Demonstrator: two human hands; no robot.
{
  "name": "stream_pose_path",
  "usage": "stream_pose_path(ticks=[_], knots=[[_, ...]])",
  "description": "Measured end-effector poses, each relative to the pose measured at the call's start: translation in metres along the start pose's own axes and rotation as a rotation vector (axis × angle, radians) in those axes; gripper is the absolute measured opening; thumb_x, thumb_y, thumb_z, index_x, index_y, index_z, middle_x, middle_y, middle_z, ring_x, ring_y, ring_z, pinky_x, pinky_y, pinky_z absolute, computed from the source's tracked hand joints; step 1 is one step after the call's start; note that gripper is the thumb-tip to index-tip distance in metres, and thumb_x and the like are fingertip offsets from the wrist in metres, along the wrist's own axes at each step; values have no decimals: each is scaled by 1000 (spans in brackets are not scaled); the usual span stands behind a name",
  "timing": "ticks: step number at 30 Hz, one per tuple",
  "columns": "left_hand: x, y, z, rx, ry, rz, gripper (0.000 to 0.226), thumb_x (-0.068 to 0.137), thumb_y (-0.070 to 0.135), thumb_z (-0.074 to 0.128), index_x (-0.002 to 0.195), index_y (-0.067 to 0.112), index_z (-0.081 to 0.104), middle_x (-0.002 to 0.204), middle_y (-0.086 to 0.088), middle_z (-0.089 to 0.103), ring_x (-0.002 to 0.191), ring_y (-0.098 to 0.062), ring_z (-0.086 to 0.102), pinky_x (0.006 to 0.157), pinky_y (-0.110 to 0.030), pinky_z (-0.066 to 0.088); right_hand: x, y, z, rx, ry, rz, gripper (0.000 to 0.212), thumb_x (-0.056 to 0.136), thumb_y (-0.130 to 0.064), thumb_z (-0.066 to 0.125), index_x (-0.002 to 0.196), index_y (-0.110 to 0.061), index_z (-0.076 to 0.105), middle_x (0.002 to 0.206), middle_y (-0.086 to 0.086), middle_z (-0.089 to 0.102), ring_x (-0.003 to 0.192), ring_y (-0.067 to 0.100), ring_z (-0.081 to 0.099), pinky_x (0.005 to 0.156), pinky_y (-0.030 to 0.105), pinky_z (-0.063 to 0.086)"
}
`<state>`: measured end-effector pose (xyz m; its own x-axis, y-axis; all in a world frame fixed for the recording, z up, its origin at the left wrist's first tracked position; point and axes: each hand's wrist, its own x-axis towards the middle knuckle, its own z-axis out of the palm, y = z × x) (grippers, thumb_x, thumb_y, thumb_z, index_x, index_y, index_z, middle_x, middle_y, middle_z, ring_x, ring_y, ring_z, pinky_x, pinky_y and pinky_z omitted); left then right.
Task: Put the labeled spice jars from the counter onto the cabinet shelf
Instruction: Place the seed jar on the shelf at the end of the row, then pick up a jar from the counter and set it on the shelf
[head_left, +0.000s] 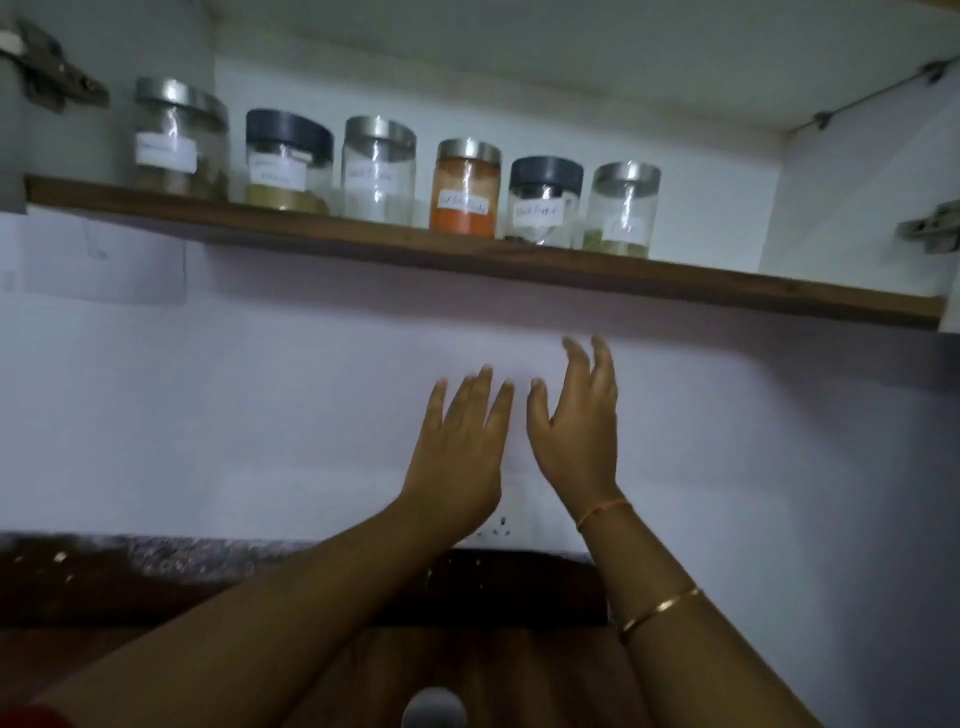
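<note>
Spice jars, six, glass, standing upright in a single row on the cabinet shelf (467, 254), near its front edge, white labels turned outward, presumably so that each can be read from below. Left to right: steel-lidded jar (179, 140) with brownish contents; dark-lidded jar (288, 161) with a low yellow-brown fill; steel-lidded jar (379, 169), pale contents; orange-powder jar (466, 189), nearly full; second dark-lidded jar (544, 202), little inside; small steel-lidded jar (623, 210) with a greenish layer. Neighbours stand just beside one another; bare shelf runs on to the right of the last, room for more. Label wording too blurred to read. Left hand (460, 452): raised below the shelf, fingers straight and spread, holding nothing. Right hand (576, 431): just beside it, fingers loosely extended, likewise empty; thread at the wrist, bangle (660, 605) on the forearm. Neither hand touches a jar, which suggests the task is at or near its end. Below: dark stone counter (156, 571), wall socket (498, 525), and a round grey object (434, 706) at the bottom edge, possibly another lid; cannot tell.
</note>
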<state>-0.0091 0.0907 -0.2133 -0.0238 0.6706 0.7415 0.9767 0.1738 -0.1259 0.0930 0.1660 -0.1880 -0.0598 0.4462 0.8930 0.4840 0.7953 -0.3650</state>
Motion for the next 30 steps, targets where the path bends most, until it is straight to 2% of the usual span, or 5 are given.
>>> stream_pose_path(ticks=[9,18,21,24,30], knots=[[-211,-42,56,-226,-616,-417,60,92,25,42,147,20,20,157,-7,17,146,-19,12,117,-43,10,-218,3,52,6,-767,369,25,91,-29,55,112,-17,61,129,2,47,116,21,52,94,26,43],[-325,-51,57,-386,-855,-740,45,94,28,44,138,19,42,142,-2,42,124,-19,45,104,-40,38,-308,-17,51,-35,-1622,545,64,93,-61,35,134,-13,49,136,13,53,120,28,53,98,36,40],[-329,-54,55,-417,-865,-779,42,95,27,42,135,17,44,138,-4,46,120,-19,49,104,-42,39,-329,-28,49,-110,-1794,626,75,87,-70,35,126,-9,55,130,12,58,116,28,55,90,34,39],[-326,-51,53,-422,-860,-766,39,95,23,41,133,14,46,136,-8,49,118,-22,50,103,-42,39,-349,-40,48,-178,-1916,603,81,84,-72,38,135,-10,49,140,12,50,125,32,49,102,40,38],[-324,-41,43,-466,-864,-778,43,95,21,41,138,18,40,141,-6,44,125,-21,46,107,-44,35,-369,-45,41,-245,-1953,637,83,85,-68,43,144,-9,37,150,11,40,134,30,41,100,34,36]])
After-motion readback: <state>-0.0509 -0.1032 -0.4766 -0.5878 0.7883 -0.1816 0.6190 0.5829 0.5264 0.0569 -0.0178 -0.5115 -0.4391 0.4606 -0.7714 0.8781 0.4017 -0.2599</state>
